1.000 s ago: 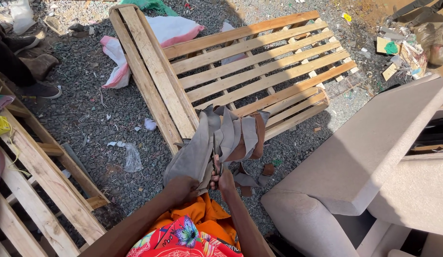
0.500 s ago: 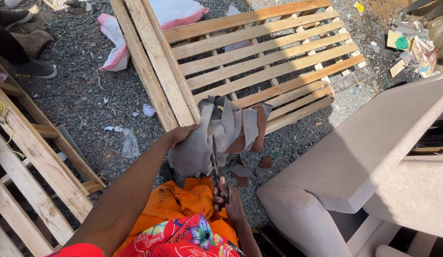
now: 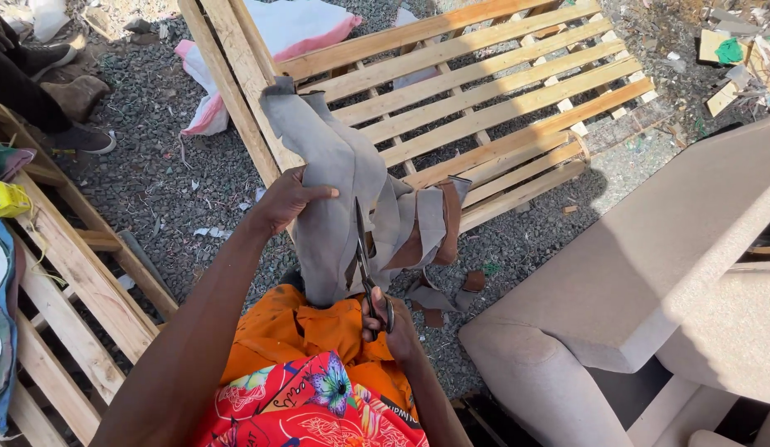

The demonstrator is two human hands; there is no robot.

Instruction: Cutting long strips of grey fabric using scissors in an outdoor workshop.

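- My left hand (image 3: pixel 290 199) is closed on the grey cloth (image 3: pixel 335 190). I hold it up higher now than a moment ago, so more of it stands up over the wooden slat frame (image 3: pixel 484 91).
- My right hand (image 3: pixel 385 319) has its fingers shut in the loops of the scissors (image 3: pixel 368 265). It was lower a moment ago; now the blades point up into the cloth.
- The cut looks longer to me. Long strips with brown backs hang to the right of the blades.
- The cloth is in the air in front of me, above my orange clothes (image 3: pixel 306 331). Its bottom edge is down by my lap.
- Small cut scraps (image 3: pixel 438 302) lie on the gravel (image 3: pixel 153 190) just below.
- The beige sofa (image 3: pixel 650 281) is close on my right, so that side is tight.
- Another wooden frame (image 3: pixel 79 281) is on my left. Between the two frames there is bare gravel, with room to swing my arm.
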